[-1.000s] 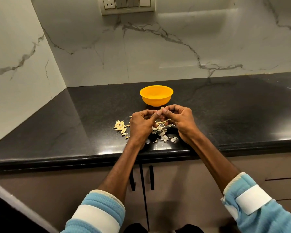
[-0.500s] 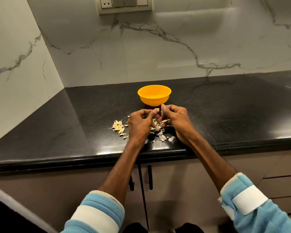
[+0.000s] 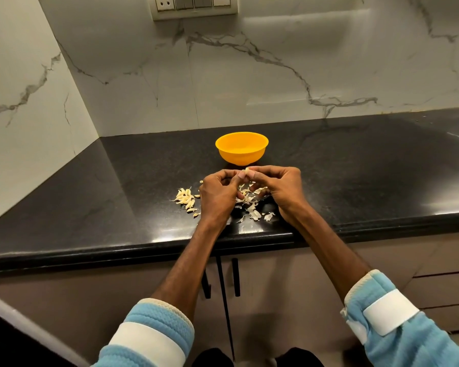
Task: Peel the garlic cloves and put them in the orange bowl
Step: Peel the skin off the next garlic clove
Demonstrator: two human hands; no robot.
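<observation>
Clove (image 3: 247,170) now proud of left hand (image 3: 217,193) and right hand (image 3: 281,186) grip, beside orange bowl (image 3: 240,156)

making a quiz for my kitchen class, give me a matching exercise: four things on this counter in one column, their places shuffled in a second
1 orange bowl
2 garlic clove
3 pile of cloves
4 loose skins

a on the counter, left of the left hand
b pinched between the left hand and the right hand
c behind the hands, nearer the wall
d scattered under and between the hands

Pairs: 1-c, 2-b, 3-a, 4-d
</observation>
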